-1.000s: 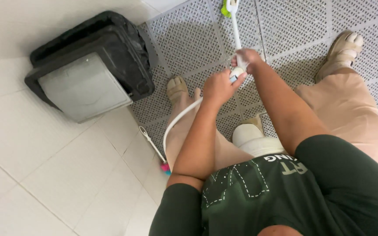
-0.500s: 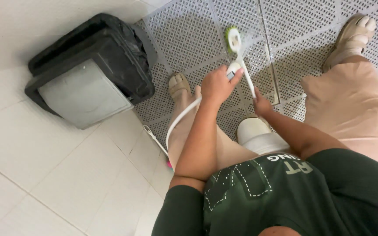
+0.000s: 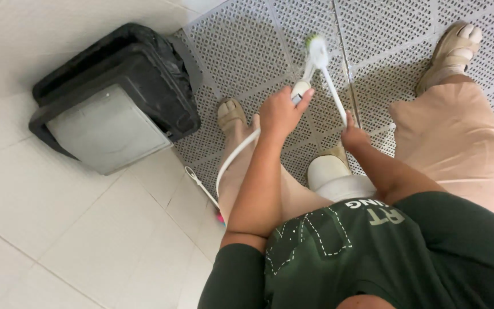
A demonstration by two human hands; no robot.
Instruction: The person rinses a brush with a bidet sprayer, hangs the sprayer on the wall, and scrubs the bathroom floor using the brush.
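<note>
Brush and hose over a wet-room floor mat

Head view: Person standing, seen from above, both arms reaching down in front of the legs. Left hand (image 3: 280,111) has its fingers curled tight around a small white spray head (image 3: 300,90), from which a white hose (image 3: 232,157) loops back past the left leg. Right hand (image 3: 353,136) is closed around the thin white handle of a long brush (image 3: 319,52); how the fingertips sit on it is too small to tell. The brush slants up and away from the body, with its head hovering over, or perhaps touching, a grey perforated floor mat (image 3: 247,46), just beyond the spray head. The brush head looks white with a green fringe of bristles, slightly blurred.

Risks, as a judgement: the hose runs close by the left sandalled foot (image 3: 231,113) and could catch or trip it if the person steps. The tiled floor (image 3: 58,240) beside the mat looks smooth and may be slippery when wet. The slim handle, gripped near its end, could twist or slip out. Spray could also reach the black lidded bin (image 3: 115,97) standing close at the left.
</note>
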